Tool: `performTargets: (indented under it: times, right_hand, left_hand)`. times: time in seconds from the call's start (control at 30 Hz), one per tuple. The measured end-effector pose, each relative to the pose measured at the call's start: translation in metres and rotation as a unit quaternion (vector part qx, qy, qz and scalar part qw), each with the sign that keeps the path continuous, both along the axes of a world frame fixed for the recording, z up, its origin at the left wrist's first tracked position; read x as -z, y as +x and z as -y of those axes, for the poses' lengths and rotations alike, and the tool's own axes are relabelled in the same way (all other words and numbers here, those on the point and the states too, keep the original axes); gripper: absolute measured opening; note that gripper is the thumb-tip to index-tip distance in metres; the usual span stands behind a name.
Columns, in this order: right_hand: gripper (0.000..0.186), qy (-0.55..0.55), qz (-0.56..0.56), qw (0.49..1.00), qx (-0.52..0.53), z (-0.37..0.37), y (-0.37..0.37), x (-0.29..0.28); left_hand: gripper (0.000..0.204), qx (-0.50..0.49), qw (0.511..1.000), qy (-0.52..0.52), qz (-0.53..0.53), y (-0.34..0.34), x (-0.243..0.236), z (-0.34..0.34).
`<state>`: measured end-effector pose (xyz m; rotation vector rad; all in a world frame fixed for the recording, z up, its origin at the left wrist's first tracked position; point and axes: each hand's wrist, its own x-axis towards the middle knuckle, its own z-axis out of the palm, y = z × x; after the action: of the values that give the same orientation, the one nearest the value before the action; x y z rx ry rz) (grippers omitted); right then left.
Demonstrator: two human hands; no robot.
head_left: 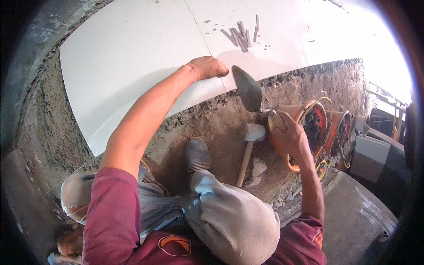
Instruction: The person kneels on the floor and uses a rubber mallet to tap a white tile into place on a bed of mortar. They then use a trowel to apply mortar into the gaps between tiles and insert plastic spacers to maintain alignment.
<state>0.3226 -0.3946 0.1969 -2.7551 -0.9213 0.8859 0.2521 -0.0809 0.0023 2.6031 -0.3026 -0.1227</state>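
Head view: trowel (247,89) gripped in right hand (292,134)

The trowel extends forward from this hand, tip just beside the left hand (208,68), which is curled closed; whether it holds anything cannot be told. A mallet (254,132) lies just left of the right hand.

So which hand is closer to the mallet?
Right: the right hand, gripping the trowel, is just right of the mallet, by its head. The left hand is farther away, over the white slabs.
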Motion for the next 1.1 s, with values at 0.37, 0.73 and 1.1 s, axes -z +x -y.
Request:
performTargets:
  times: [0.37,0.73,1.1]
  right_hand:
    - [0.052,-0.065,-0.039,0.994,-0.077,-0.017,0.020,-0.006]
    - [0.043,-0.092,-0.004,0.985,-0.147,-0.044,0.026,-0.009]
    - [0.039,-0.172,-0.067,0.909,-0.374,-0.125,0.050,-0.034]
  left_hand:
    - [0.012,0.020,0.999,-0.026,-0.004,0.013,0.007,-0.008]
    - [0.015,0.015,0.997,-0.077,0.012,0.013,0.011,-0.011]
    - [0.013,0.014,0.997,-0.079,0.015,0.016,0.018,-0.013]
